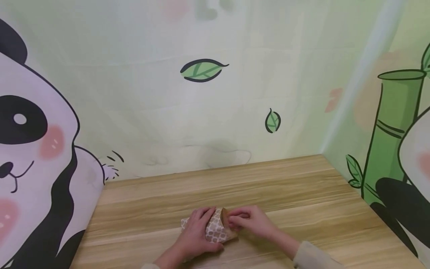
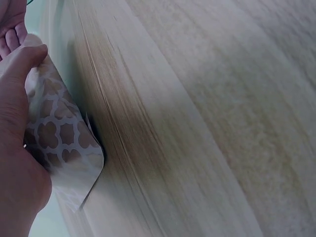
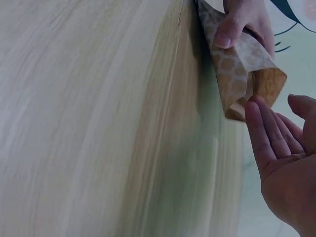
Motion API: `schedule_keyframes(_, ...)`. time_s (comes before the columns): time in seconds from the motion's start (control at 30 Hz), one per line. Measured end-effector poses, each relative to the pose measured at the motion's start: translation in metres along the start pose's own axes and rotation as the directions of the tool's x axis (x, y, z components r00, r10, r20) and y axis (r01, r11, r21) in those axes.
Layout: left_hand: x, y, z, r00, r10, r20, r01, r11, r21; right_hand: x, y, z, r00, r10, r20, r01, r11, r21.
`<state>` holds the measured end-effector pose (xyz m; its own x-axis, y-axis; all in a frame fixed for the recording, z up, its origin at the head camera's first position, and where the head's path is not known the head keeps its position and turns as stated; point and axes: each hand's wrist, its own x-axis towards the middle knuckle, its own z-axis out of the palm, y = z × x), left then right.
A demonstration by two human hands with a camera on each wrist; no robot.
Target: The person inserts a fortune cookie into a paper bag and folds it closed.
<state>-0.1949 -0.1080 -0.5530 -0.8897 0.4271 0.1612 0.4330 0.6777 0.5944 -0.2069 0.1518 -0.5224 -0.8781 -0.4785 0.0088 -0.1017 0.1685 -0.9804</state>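
A small paper bag (image 1: 215, 228) with a white lattice print lies on its side on the table. My left hand (image 1: 195, 235) grips it from above, thumb along the near side and fingers over the top. In the left wrist view the closed, creased end of the bag (image 2: 64, 131) juts past the palm. The brown mouth of the bag (image 3: 269, 85) stands open in the right wrist view. There my right hand (image 3: 289, 165) has its fingers extended with the tips at the opening, the thumb held apart. The inside of the bag is mostly hidden.
The wood-grain table (image 1: 268, 183) runs back to a pale green cloth backdrop (image 1: 141, 89) with printed leaves. Printed panda panels flank it, one panda (image 1: 33, 149) on the left and green bamboo (image 1: 393, 123) on the right.
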Motion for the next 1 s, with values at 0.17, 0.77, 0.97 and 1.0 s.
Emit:
schedule_keyframes(0.17,0.001,0.003,0.0,0.994,-0.077,-0.078,0.071,0.994,-0.081,-0.014,-0.004,-0.012,0.996,-0.066,-0.063,0.052,0.977,-0.208)
schedule_keyframes(0.77,0.009,0.029,0.019,0.92,-0.194,-0.341,0.15,0.977,-0.152,0.007,-0.01,-0.01,0.996,0.001,-0.094,-0.001,1.0,0.002)
schedule_keyframes(0.97,0.008,0.035,0.018,0.91,-0.219,-0.352,0.169,0.971,-0.167,0.013,-0.017,-0.016,0.997,-0.049,-0.06,0.046,0.997,-0.059)
schedule_keyframes(1.0,0.008,0.036,0.016,0.912,-0.226,-0.343,0.17,0.968,-0.186,0.014,-0.019,-0.017,0.997,-0.059,-0.052,0.055,0.996,-0.075)
